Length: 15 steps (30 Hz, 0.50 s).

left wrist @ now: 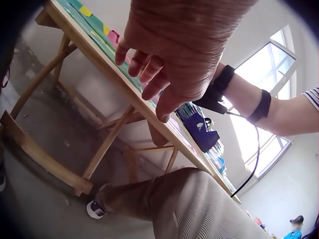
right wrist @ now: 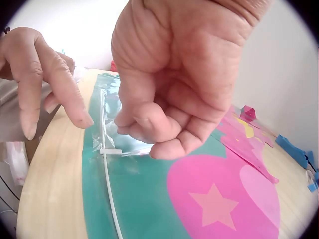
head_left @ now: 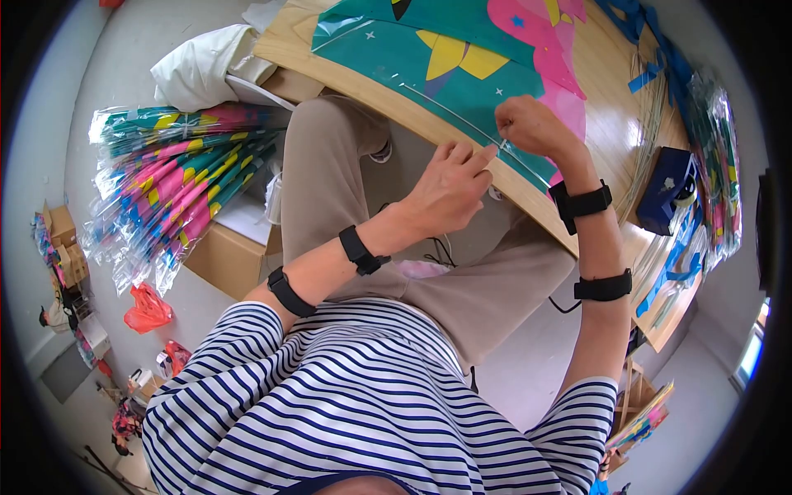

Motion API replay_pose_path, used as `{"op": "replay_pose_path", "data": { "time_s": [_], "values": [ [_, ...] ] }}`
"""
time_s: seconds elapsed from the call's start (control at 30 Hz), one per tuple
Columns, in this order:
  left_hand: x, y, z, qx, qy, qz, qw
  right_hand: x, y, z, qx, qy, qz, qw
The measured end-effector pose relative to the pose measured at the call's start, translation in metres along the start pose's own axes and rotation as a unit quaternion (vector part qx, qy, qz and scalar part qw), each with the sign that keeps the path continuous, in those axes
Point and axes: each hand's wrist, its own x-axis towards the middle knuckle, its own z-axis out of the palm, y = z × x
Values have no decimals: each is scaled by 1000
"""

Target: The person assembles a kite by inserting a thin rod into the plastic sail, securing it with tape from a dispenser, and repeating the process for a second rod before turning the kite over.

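A green sheet printed with pink and yellow shapes lies on the wooden table. Along its near edge runs a thin white rod, with a short white crosspiece beside a clear film piece. My right hand is above the sheet with its fingers curled in; nothing shows between them in the right wrist view. My left hand hovers at the table's near edge, fingers loosely bent, the index finger pointing toward the crosspiece. No object shows in it in the left wrist view.
Several folded printed sheets in clear wrap rest on a cardboard box at left. A dark blue box, thin pale sticks and blue strips lie on the table's right side, near another wrapped bundle.
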Motion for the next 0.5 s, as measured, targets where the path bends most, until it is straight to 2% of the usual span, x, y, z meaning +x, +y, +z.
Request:
{"op": "replay_pose_path", "data": {
  "time_s": [0.5],
  "values": [
    [3, -6, 6, 29, -20, 4, 999, 1, 2, 6, -5, 13, 2, 1000]
  ]
}}
